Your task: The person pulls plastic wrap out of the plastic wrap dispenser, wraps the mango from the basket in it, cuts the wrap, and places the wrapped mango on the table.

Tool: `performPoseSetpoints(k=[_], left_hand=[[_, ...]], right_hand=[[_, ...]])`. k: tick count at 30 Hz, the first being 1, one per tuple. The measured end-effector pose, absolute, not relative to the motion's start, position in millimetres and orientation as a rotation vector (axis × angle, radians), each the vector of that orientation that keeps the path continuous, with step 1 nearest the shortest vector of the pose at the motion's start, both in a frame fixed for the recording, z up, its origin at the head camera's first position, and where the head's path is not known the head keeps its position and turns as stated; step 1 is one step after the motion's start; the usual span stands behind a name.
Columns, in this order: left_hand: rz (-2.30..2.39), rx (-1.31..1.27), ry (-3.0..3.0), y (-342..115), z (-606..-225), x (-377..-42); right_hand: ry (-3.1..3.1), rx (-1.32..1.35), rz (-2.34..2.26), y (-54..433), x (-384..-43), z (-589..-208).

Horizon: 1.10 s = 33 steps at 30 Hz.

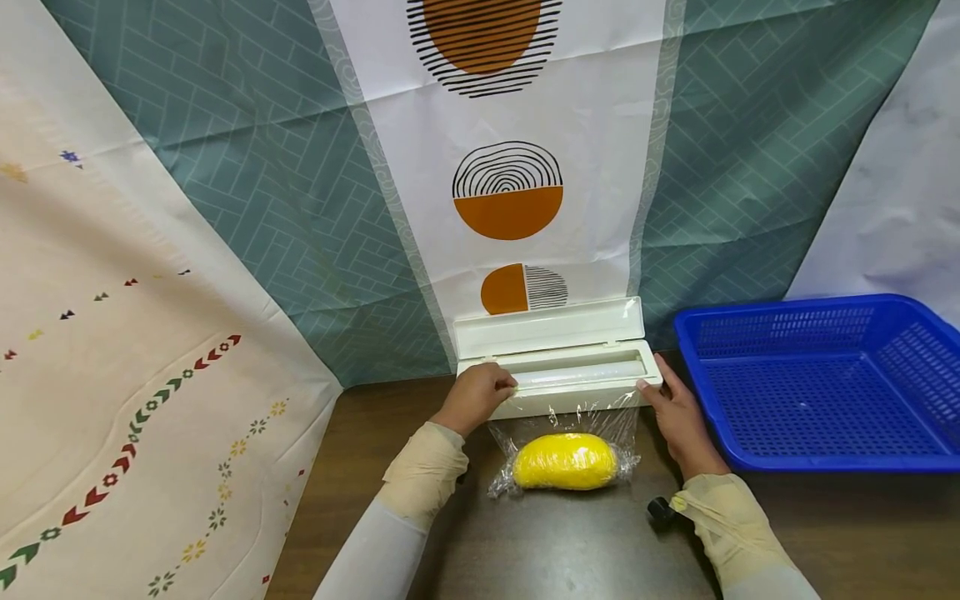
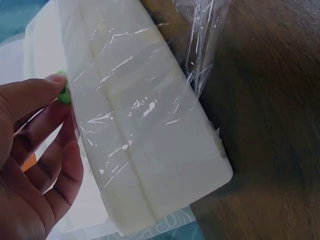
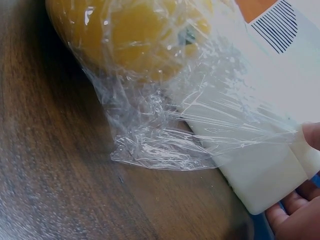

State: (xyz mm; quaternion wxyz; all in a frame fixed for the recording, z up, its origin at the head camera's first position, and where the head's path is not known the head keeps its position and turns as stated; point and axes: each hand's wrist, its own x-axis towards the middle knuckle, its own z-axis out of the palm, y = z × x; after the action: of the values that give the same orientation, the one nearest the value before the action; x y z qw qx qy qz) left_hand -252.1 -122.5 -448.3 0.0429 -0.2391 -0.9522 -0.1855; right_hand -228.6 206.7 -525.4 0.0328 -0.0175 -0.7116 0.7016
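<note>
A long white cling wrap dispenser box point(image 1: 577, 398) stands on the table, its lid point(image 1: 551, 327) raised and a roll of film point(image 1: 581, 373) inside. Clear film point(image 3: 240, 125) runs over its front edge down to a yellow oblong thing point(image 1: 566, 461), which is wrapped in film; its kind is unclear. At the box's left part, my left hand point(image 1: 476, 397) pinches a small green piece point(image 2: 64, 95) by the box edge. My right hand point(image 1: 681, 421) grips the box's right end, thumb point(image 3: 312, 135) on the film at the front and fingers underneath or behind.
To the right of the box sits a blue plastic basket point(image 1: 832, 462) with perforated walls. A patterned cloth point(image 1: 510, 117) hangs behind the box, and a cream printed cloth point(image 1: 150, 333) hangs at left. The brown wooden table point(image 1: 345, 500) extends beneath everything.
</note>
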Motion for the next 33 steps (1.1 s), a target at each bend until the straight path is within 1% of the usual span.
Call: performPoseSetpoints(k=[28, 33], left_hand=[[-0.547, -0.690, -2.904, -138, -449, -249], [-0.521, -0.689, -2.911, -139, -448, -248]], right_hand=[[-2.206, -0.092, 2.154, 206, -228, -525], [-2.182, -0.057, 2.159, 206, -228, -526]])
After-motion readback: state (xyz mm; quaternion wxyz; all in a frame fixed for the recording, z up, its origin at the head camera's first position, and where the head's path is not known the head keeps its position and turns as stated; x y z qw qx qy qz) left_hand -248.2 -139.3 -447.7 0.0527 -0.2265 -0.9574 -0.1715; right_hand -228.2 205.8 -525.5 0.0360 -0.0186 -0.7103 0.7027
